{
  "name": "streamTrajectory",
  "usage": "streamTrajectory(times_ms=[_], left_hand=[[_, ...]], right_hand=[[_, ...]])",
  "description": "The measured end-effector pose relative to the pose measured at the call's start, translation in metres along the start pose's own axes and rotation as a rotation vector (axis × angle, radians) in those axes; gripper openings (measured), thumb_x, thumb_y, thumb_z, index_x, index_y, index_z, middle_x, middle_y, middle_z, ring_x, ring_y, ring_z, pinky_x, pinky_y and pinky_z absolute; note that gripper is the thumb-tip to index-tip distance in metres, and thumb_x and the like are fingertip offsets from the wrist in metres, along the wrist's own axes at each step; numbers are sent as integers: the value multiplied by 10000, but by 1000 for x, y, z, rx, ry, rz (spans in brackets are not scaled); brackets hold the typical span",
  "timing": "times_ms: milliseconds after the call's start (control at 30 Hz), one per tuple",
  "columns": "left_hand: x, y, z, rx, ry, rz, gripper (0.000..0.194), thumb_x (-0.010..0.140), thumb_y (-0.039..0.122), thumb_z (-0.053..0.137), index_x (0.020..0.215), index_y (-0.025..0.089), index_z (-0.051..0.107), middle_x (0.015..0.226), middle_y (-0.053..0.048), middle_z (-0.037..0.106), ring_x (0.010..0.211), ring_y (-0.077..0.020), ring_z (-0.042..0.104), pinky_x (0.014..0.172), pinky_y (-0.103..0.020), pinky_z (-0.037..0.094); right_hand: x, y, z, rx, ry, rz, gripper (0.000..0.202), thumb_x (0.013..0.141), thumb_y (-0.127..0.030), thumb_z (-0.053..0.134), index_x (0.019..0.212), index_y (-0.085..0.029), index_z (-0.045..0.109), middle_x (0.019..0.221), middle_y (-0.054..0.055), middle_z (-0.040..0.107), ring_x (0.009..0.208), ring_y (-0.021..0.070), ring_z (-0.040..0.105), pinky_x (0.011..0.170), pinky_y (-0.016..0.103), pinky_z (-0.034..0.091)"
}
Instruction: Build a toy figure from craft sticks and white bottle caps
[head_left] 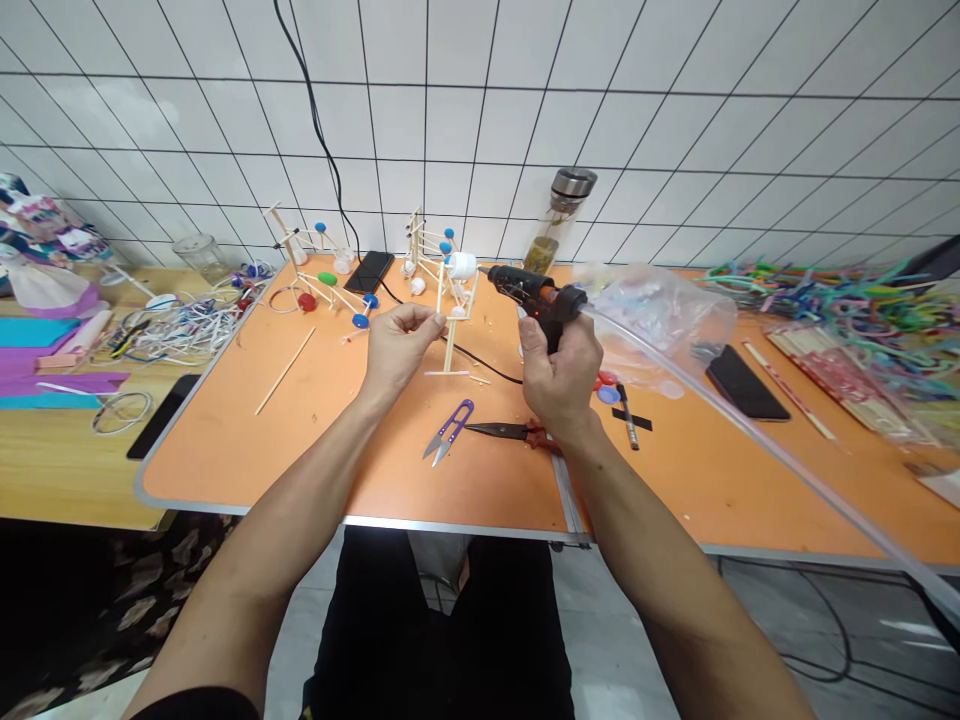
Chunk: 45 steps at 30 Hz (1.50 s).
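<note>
My left hand [403, 345] pinches the left side of a small wooden-stick frame [451, 340] with a white cylinder [460, 266] at its top. Wrapped round the handle of a black glue gun [536, 293] is my right hand [561, 370]. The gun's nozzle points left, close beside the white cylinder; whether they touch I cannot tell. A long clear glue stick [720, 410] runs out of the gun's rear to the lower right. Below the hands lie purple snips [450, 432] and black-bladed scissors [504, 431].
Stick structures with coloured caps stand behind on the orange table [255, 450], beside a phone [370, 271]. A glass bottle [557, 220] stands near the tiled wall. Plastic bags [660, 310], another phone [746, 383] and colourful strips [847, 300] are on the right; a loose stick [285, 371] lies left.
</note>
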<state>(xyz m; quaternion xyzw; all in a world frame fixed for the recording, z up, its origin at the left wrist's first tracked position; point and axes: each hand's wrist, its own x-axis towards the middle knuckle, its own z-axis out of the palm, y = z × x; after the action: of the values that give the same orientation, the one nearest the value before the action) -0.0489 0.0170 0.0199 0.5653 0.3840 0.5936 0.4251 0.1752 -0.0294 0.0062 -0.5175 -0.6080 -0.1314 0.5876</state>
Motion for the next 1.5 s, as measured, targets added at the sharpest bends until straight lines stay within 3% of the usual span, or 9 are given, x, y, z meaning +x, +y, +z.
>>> streamTrajectory(times_ms=[833,1000,1233,1500], left_hand=[[1,0,0,17,2,13,306,814,505,937,776,223,825,767,-43,811,724,-170,726,738,-310,589],[0,1,0,14,0,17,240,830,442,906,785,220,827,770,-40,814,728,-166,736,745,-304,590],[0,2,0,21,0,14,290,822,485,928,783,217,822,773,-46,813,731,-170,737,745,-307,600],[1,0,0,8,3,26,268,828,454,918,788,206,825,768,-41,812,720,-160,725,739,-295,581]], right_hand=[[0,0,1,-22,-26,-23,567,1114,-743,501,1175,-220,711,957,98,738,885,309,733,789,449,594],[2,-4,-1,-11,-40,-51,514,1130,-696,503,1163,-224,702,980,94,738,866,295,716,769,437,576],[3,-6,-2,-7,-78,-90,436,1146,-606,514,1185,-216,706,1030,105,756,920,302,732,814,450,588],[2,-4,-2,2,-70,-37,493,1130,-678,523,1152,-219,702,998,92,720,899,294,700,818,449,576]])
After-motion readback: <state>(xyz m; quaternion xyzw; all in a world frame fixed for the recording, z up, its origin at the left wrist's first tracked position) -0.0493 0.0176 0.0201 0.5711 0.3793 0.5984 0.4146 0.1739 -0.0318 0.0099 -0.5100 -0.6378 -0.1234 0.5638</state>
